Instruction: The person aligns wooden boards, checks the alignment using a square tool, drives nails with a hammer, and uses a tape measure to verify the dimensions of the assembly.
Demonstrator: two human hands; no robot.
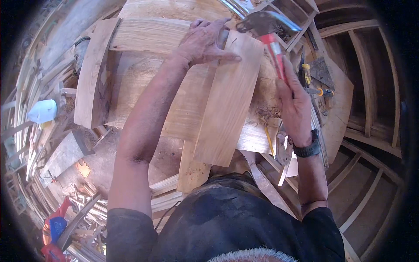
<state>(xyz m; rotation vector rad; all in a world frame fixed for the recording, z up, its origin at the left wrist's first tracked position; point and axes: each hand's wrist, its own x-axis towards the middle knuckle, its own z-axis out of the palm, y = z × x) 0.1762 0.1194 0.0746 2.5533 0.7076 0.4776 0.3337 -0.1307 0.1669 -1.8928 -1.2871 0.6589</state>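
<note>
My right hand [297, 105] is closed round the red handle of a claw hammer [266, 24]. The hammer head is raised over the far end of a wooden board [231, 100], which lies slanted across the work. A small thin dark mark, perhaps a nail, shows near that end. My left hand [203, 46] lies with fingers and thumb spread where this board meets a crosswise plank [148, 35]. Its thumb rests on the slanted board. On the left, an upright thick board [94, 74] meets the crosswise plank's other end.
Yellow-handled tools [307, 74] lie on the bench at right, beside a yellow pencil [269, 142]. Wooden framing [366, 78] stands farther right. At left are a whitish plastic jug [42, 111], stacked wood strips and a red-and-blue object [56, 227]. Sawdust covers the bench.
</note>
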